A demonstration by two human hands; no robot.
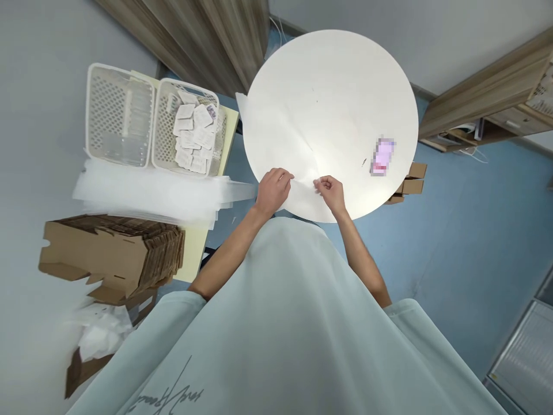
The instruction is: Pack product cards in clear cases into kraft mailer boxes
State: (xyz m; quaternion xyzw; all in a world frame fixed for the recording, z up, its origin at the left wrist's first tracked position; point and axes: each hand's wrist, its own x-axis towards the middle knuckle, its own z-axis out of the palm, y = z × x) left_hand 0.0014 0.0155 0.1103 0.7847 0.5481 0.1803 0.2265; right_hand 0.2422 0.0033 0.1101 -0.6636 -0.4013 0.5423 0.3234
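Observation:
A thin white sheet [280, 132] lies on the round white table [345, 63], and one corner sticks out past the table's left edge. At the near side of the table my left hand [274, 190] is closed, its fingertips pinching the sheet's near part. A short way to the right, my right hand [332, 193] is also closed, thumb and forefinger pressed together at the sheet. Between the two hands the sheet is creased and slightly raised. White on white, its right border is hard to make out.
On a pale yellow side table [190, 262] at left stand two white baskets [120, 115], the right one holding many small white packets [194, 135]. Nearer are stacked translucent sheets [151, 190] and flattened cardboard boxes [112, 248]. A blurred pinkish object [383, 157] lies at the round table's right.

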